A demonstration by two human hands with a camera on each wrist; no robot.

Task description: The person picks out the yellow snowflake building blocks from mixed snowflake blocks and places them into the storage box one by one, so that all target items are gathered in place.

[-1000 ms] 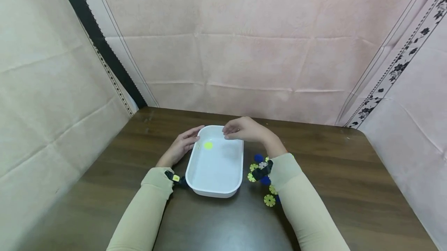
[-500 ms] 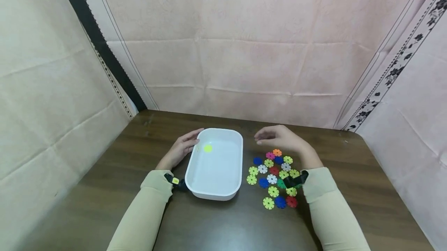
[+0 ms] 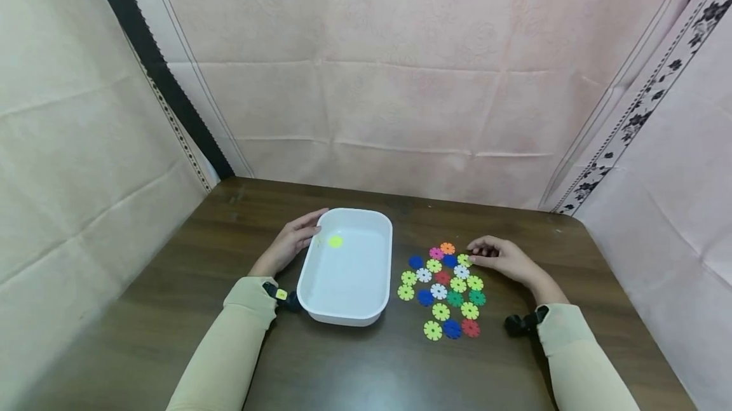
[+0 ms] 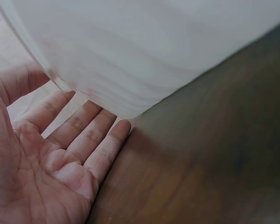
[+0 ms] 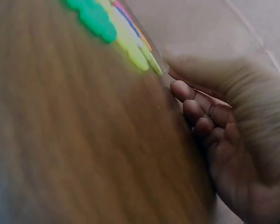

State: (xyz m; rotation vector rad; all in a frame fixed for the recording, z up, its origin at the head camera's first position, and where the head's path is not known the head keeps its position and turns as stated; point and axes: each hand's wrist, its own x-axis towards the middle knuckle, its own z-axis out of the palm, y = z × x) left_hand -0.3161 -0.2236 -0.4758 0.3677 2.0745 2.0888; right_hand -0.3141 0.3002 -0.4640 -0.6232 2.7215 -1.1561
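Observation:
A white rectangular tray (image 3: 345, 271) stands on the table, with one yellow-green disc (image 3: 335, 241) lying inside near its far left corner. My left hand (image 3: 288, 244) rests against the tray's left side. In the left wrist view, its fingers (image 4: 91, 135) extend toward the tray's outer wall. Right of the tray lie several flat, notched, flower-shaped plastic discs in yellow-green, blue, white, red, green, pink and orange. My right hand (image 3: 506, 260) is at their far right edge, with thumb and forefinger beside a yellow-green flower disc (image 3: 464, 260). Its other fingers are bent; no grip on the disc shows.
The brown wooden table (image 3: 366, 373) has a back edge close behind the tray. Pale cloth (image 3: 366, 112) hangs behind and on both sides. Each wrist wears a small black camera on a strap.
My right hand has moved from above the tray's far end rightward and down to the discs' right side, uncovering them. My left hand has stayed at the tray.

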